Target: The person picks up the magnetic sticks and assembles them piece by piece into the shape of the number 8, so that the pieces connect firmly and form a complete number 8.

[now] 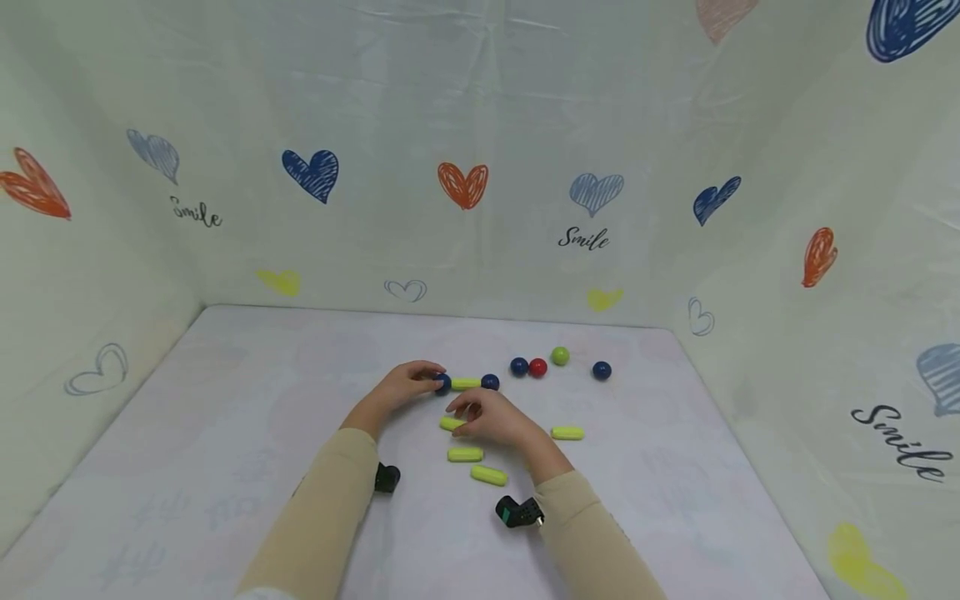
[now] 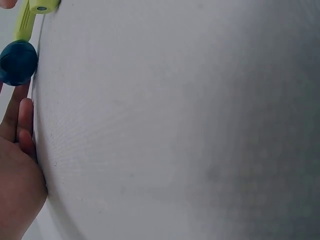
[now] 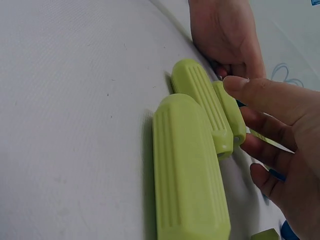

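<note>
My left hand (image 1: 405,385) grips a dark blue ball (image 1: 444,385) at the left end of a yellow-green ribbed rod (image 1: 466,383). A second blue ball (image 1: 490,382) sits at that rod's right end. Closer to me, my right hand (image 1: 497,418) has its thumb and fingers around a loose yellow-green rod (image 1: 450,423), which lies nearly parallel to the first. The right wrist view shows the thumb at one edge of this rod (image 3: 229,112) and fingertips by its other side. In the left wrist view, fingers reach behind the blue ball (image 2: 19,62).
Nearer me lie two more rods, one rod (image 1: 465,455) behind another rod (image 1: 489,476); a further rod (image 1: 567,433) is to the right. Farther back are a blue ball (image 1: 519,367), a red ball (image 1: 537,367), a green ball (image 1: 560,356) and another blue ball (image 1: 602,370).
</note>
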`<state>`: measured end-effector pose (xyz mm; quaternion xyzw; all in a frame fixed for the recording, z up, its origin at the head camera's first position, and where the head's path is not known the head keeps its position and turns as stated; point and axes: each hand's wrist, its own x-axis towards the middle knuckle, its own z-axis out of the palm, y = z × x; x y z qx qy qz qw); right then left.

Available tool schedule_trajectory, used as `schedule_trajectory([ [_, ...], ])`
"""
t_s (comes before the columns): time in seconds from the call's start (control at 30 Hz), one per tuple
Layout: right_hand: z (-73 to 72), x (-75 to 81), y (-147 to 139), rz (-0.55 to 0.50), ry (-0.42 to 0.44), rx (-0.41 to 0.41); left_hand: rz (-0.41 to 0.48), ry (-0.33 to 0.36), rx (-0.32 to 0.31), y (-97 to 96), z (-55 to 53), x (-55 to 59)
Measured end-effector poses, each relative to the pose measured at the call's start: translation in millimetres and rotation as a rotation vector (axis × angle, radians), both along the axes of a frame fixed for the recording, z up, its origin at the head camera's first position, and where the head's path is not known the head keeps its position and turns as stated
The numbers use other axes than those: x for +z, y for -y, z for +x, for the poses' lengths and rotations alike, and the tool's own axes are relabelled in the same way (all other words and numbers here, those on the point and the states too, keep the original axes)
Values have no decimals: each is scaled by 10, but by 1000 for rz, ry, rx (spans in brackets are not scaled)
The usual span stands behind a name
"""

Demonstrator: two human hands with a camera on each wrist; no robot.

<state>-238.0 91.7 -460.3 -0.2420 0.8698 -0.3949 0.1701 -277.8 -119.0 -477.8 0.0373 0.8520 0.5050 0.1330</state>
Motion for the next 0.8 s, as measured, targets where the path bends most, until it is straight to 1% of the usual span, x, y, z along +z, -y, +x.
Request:
schedule_trajectory([
  [0.2, -12, -57, 32, 32, 8, -4, 16, 6, 14, -11, 7, -7],
  [0.37, -27, -92, 51, 29, 3, 4, 29, 17, 29, -13, 3, -14],
  [0.57, -24, -81, 69, 32, 4, 5, 29, 15, 21, -10, 7, 0],
  [0.8, -28, -34, 77, 64, -6, -2, 29, 13, 26, -2, -8, -19],
])
